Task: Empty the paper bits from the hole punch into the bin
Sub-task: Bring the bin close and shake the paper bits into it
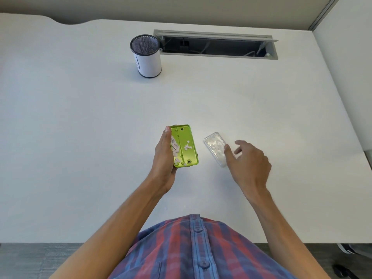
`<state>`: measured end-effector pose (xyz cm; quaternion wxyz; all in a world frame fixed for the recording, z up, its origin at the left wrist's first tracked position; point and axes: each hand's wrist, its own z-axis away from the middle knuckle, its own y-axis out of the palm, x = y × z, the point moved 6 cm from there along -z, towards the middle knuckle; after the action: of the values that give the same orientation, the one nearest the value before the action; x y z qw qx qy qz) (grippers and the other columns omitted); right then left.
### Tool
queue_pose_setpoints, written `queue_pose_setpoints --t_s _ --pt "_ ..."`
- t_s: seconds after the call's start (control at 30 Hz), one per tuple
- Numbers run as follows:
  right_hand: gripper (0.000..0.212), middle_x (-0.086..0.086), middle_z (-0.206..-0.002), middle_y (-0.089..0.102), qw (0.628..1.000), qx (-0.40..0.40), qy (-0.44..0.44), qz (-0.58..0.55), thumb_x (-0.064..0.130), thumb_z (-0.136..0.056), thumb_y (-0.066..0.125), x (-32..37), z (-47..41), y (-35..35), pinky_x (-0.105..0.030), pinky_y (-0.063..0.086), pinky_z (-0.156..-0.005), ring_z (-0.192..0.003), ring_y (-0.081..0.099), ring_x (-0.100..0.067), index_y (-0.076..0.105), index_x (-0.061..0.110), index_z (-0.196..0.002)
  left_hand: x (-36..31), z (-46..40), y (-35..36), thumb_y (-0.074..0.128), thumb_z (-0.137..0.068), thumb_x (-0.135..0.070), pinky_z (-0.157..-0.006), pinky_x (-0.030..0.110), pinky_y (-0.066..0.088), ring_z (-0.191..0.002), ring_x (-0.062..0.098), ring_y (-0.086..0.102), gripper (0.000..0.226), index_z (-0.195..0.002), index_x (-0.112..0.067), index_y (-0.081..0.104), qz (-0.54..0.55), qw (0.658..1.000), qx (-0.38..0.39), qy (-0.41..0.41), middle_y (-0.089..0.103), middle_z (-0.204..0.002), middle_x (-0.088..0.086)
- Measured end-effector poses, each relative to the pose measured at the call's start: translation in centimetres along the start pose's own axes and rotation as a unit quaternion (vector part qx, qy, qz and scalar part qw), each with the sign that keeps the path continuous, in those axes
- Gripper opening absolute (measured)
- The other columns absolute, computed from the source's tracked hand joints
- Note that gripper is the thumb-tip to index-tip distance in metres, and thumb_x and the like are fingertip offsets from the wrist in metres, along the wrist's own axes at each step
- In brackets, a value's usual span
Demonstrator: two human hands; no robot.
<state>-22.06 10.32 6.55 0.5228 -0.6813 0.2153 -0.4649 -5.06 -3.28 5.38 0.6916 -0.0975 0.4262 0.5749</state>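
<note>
My left hand point(164, 158) grips a lime-green hole punch point(186, 147) turned underside up, just above the white desk point(80, 127). Small white paper bits point(175, 148) lie piled along its left channel, with a few more on its flat middle. To the right, the punch's clear plastic cover point(215, 148) lies on the desk with a few bits in it. My right hand point(248, 160) hovers over the cover's near end with fingers spread, and I cannot tell whether the fingertips touch it. The bin, a small black mesh cylinder wrapped in white paper point(148, 56), stands upright at the back.
A long open cable slot point(215, 46) with a raised grey lid is set into the desk behind and right of the bin. The desk's near edge runs just in front of my checked shirt. A partition wall rises at the far right.
</note>
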Motion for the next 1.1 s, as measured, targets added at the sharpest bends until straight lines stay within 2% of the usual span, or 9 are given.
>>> queue_pose_setpoints --t_s 0.17,0.33,0.53,0.63,0.73,0.83,0.9,1.0,1.1 --pt "0.035 0.009 -0.105 0.07 0.991 0.016 -0.097 -0.094 0.044 -0.09 0.062 6.2 -2.5 1.3 -0.031 0.048 -0.073 -0.089 0.068 -0.015 0.067 0.024 -0.118 -0.5 -0.3 -0.7 0.04 -0.101 -0.056 -0.061 0.034 0.061 -0.123 0.043 0.06 0.044 -0.128 -0.027 0.061 0.007 1.0 -0.01 -0.006 0.065 -0.133 0.011" --pt "0.047 0.004 -0.117 0.066 0.972 0.063 -0.181 -0.136 0.04 -0.091 0.063 12.3 -6.5 3.5 -0.036 0.051 -0.082 -0.103 0.064 -0.015 0.056 0.021 -0.133 -0.8 -0.9 -1.4 0.041 -0.101 -0.056 -0.06 0.033 0.06 -0.122 0.044 0.061 0.046 -0.13 -0.025 0.06 0.015 1.0 -0.025 -0.002 0.065 -0.133 0.014" --pt "0.063 -0.006 -0.132 0.059 0.956 0.108 -0.259 -0.086 0.04 -0.093 0.057 19.8 -11.9 5.0 -0.04 0.048 -0.092 -0.118 0.058 -0.027 0.036 0.023 -0.149 -0.9 -1.2 -2.4 0.039 -0.102 -0.054 -0.054 0.028 0.056 -0.12 0.045 0.061 0.048 -0.133 -0.021 0.058 0.025 0.999 -0.044 -0.003 0.063 -0.131 0.019" --pt "0.062 -0.01 -0.124 0.063 0.951 0.093 -0.295 -0.026 0.037 -0.096 0.052 23.8 -14.2 5.5 -0.04 0.046 -0.083 -0.113 0.059 -0.034 0.029 0.026 -0.152 -1.1 -1.5 -2.9 0.039 -0.103 -0.053 -0.052 0.027 0.055 -0.108 0.04 0.063 0.051 -0.134 -0.019 0.057 0.032 0.998 -0.051 0.002 0.063 -0.122 0.018" --pt "0.061 -0.011 -0.125 0.063 0.948 0.095 -0.302 0.01 0.032 -0.098 0.049 26.7 -16.1 6.3 -0.039 0.041 -0.077 -0.111 0.06 -0.038 0.025 0.029 -0.154 -1.3 -1.7 -3.2 0.038 -0.103 -0.053 -0.051 0.027 0.055 -0.106 0.038 0.063 0.05 -0.134 -0.019 0.057 0.035 0.998 -0.06 0.003 0.064 -0.119 0.015" --pt "0.056 -0.014 -0.132 0.057 0.945 0.12 -0.302 0.03 0.033 -0.101 0.046 28.3 -17.3 7.5 -0.041 0.045 -0.085 -0.117 0.057 -0.037 0.027 0.03 -0.153 -1.7 -2.0 -3.3 0.038 -0.103 -0.053 -0.053 0.028 0.056 -0.106 0.037 0.064 0.049 -0.134 -0.02 0.058 0.034 0.997 -0.069 0.002 0.066 -0.12 0.013" --pt "0.047 -0.015 -0.133 0.055 0.946 0.13 -0.296 0.035 0.034 -0.102 0.045 28.7 -18.0 8.1 -0.041 0.045 -0.088 -0.117 0.057 -0.037 0.037 0.029 -0.148 -1.7 -2.0 -3.4 0.038 -0.103 -0.052 -0.054 0.028 0.057 -0.106 0.037 0.065 0.049 -0.135 -0.02 0.058 0.034 0.997 -0.072 0.001 0.066 -0.121 0.013" --pt "0.033 -0.014 -0.127 0.058 0.945 0.121 -0.299 0.044 0.033 -0.102 0.045 28.8 -18.6 8.6 -0.04 0.045 -0.084 -0.113 0.059 -0.038 0.053 0.022 -0.132 -1.7 -2.0 -3.5 0.037 -0.104 -0.052 -0.056 0.029 0.058 -0.106 0.036 0.065 0.051 -0.136 -0.019 0.057 0.038 0.996 -0.076 -0.002 0.066 -0.122 0.014" --pt "0.029 -0.012 -0.12 0.06 0.945 0.096 -0.31 0.045 0.036 -0.103 0.044 28.5 -18.6 8.5 -0.038 0.04 -0.076 -0.107 0.06 -0.037 0.058 0.017 -0.12 -1.6 -2.0 -3.7 0.037 -0.103 -0.052 -0.054 0.028 0.057 -0.102 0.036 0.065 0.051 -0.135 -0.018 0.057 0.042 0.996 -0.075 0.0 0.066 -0.118 0.013"
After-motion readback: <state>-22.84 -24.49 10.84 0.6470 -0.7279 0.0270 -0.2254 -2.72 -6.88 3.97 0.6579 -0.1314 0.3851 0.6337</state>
